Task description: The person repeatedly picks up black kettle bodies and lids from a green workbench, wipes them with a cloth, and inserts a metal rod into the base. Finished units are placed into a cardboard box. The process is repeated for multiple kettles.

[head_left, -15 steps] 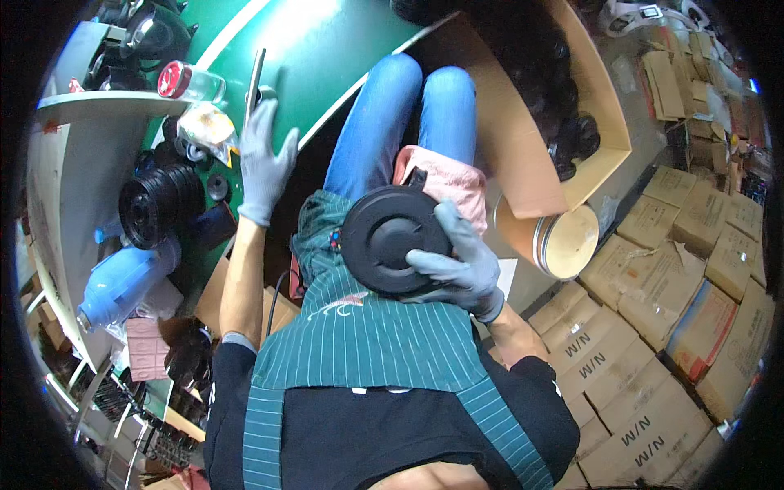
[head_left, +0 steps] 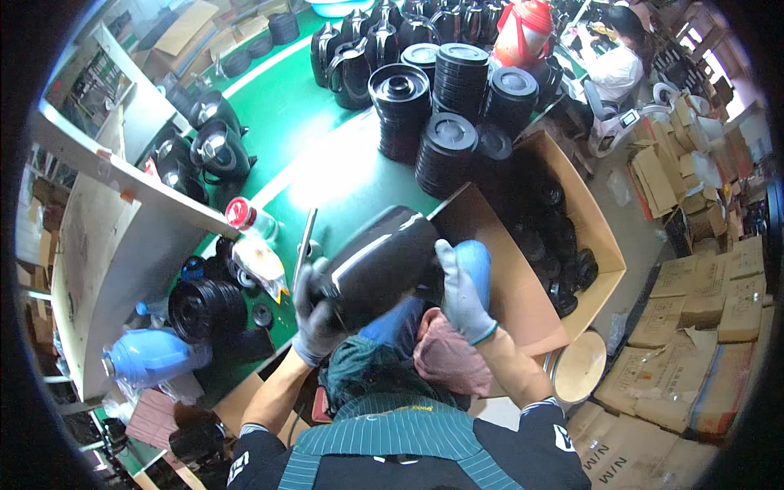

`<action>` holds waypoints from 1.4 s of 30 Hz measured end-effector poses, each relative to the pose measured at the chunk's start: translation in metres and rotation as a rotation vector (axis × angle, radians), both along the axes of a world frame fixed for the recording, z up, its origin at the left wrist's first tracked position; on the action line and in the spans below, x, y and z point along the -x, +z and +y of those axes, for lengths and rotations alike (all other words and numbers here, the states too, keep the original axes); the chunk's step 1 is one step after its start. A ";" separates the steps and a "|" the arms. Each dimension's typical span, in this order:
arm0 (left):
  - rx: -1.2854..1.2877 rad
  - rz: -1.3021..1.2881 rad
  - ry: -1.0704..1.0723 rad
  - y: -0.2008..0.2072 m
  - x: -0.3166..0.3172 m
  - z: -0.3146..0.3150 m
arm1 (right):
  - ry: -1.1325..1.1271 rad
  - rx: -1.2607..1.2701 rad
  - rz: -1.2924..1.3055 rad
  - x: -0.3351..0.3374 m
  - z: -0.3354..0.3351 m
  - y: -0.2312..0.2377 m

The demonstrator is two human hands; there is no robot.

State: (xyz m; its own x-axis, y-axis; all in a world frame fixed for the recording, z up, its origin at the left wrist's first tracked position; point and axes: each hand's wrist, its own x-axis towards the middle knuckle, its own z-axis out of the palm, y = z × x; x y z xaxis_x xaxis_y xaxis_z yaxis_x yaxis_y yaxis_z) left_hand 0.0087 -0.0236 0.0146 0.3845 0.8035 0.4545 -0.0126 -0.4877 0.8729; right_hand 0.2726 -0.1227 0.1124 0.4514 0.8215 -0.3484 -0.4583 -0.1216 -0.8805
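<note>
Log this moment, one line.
left hand: holds black cylinder at left end | right hand: open by its right end, contact unclear | green table: stacked black lids, red-lidded jar

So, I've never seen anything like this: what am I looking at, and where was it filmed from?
No robot here: you're looking down through a wide fisheye camera worn on a person's head; it bends straight edges. Their grey-gloved left hand grips one end of a glossy black cylindrical body; their right hand, also gloved, is open beside the other end. On the green table stand black jugs and stacks of black discs. A cardboard box of black parts sits alongside.
</note>
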 end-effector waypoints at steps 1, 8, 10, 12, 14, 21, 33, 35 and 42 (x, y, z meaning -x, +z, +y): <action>-0.174 0.134 0.100 0.037 -0.012 0.017 | 0.110 0.041 -0.235 -0.002 0.008 0.009; -0.237 0.400 0.353 0.081 -0.066 0.211 | 0.519 -0.509 -1.256 -0.020 0.021 0.173; -0.354 0.597 0.413 0.076 -0.081 0.281 | 0.473 -0.482 -1.370 -0.025 0.027 0.219; -0.426 0.705 0.515 0.061 -0.093 0.352 | 0.857 -0.232 -1.277 -0.041 0.052 0.256; -0.398 0.814 0.454 0.065 -0.129 0.412 | 1.045 0.029 -1.298 -0.046 0.072 0.277; -0.361 0.800 0.494 0.032 -0.212 0.540 | 0.417 0.022 -1.665 -0.035 0.062 0.221; -0.161 1.648 1.006 0.107 -0.089 0.529 | 0.397 0.138 -1.353 -0.033 0.079 0.208; -0.084 1.583 0.943 0.105 -0.064 0.552 | 0.556 0.058 -1.501 -0.044 0.064 0.205; -0.384 1.404 0.887 0.091 -0.010 0.542 | 0.783 -0.027 -1.443 -0.040 0.043 0.136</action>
